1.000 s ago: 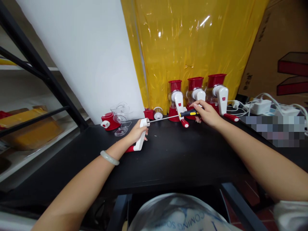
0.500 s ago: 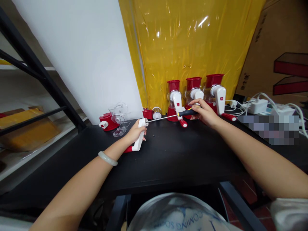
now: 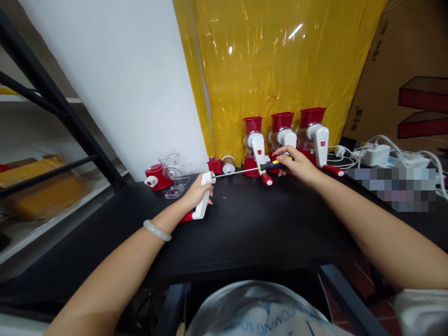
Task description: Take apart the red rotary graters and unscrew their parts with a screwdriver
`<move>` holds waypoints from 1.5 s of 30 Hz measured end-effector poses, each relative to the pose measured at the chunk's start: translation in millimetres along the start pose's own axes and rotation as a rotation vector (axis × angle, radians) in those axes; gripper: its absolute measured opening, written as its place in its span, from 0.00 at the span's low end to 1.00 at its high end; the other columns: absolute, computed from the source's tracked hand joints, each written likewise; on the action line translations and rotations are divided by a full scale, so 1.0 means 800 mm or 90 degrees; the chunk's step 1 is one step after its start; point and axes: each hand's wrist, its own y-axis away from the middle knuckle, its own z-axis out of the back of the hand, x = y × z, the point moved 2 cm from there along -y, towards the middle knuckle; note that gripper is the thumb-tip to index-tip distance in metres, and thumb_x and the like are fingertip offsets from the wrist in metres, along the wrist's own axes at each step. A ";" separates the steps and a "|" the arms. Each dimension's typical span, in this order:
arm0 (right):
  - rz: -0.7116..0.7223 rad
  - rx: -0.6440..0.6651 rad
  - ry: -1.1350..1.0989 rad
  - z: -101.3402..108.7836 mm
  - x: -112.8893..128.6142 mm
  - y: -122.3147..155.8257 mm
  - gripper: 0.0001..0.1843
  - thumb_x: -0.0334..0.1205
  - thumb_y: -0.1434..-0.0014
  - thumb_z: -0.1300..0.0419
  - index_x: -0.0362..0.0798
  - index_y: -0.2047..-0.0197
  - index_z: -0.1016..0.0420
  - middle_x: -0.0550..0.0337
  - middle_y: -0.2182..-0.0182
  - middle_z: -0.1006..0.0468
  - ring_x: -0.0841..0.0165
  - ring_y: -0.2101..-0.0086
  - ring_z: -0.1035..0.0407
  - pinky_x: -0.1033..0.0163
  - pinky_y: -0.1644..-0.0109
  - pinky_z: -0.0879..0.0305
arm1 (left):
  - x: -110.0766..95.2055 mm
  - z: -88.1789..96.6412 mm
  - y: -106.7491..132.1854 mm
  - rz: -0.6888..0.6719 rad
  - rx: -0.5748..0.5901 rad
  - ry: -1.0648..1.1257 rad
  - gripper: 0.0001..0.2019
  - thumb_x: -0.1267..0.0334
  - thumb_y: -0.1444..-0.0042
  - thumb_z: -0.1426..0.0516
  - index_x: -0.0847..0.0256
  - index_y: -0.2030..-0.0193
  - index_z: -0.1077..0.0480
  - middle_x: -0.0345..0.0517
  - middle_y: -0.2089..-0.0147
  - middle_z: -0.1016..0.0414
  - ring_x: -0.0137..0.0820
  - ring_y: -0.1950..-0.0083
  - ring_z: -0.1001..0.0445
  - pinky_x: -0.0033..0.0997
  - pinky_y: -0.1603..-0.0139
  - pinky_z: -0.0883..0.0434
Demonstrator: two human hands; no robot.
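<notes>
Left hand (image 3: pixel 198 190) clamps white crank handle (image 3: pixel 202 206) mid-frame on black table (image 3: pixel 266 224), right hand (image 3: pixel 297 166) closed round screwdriver (image 3: pixel 268 165) at its hub; risk: long shaft slips out if handle shifts

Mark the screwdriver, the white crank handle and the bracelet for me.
screwdriver (image 3: pixel 269 165): head view, on the black and yellow grip.
white crank handle (image 3: pixel 202 210): head view, on its white arm, above the red end.
bracelet (image 3: pixel 157 230): head view, on the pale band.
</notes>
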 end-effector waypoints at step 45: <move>0.093 0.087 0.012 0.007 0.001 0.004 0.21 0.44 0.49 0.33 0.53 0.53 0.33 0.63 0.65 0.29 0.74 0.77 0.33 0.64 0.75 0.33 | 0.001 0.002 -0.001 -0.003 -0.001 0.011 0.24 0.66 0.58 0.44 0.58 0.50 0.42 0.32 0.74 0.37 0.26 0.78 0.33 0.26 0.83 0.30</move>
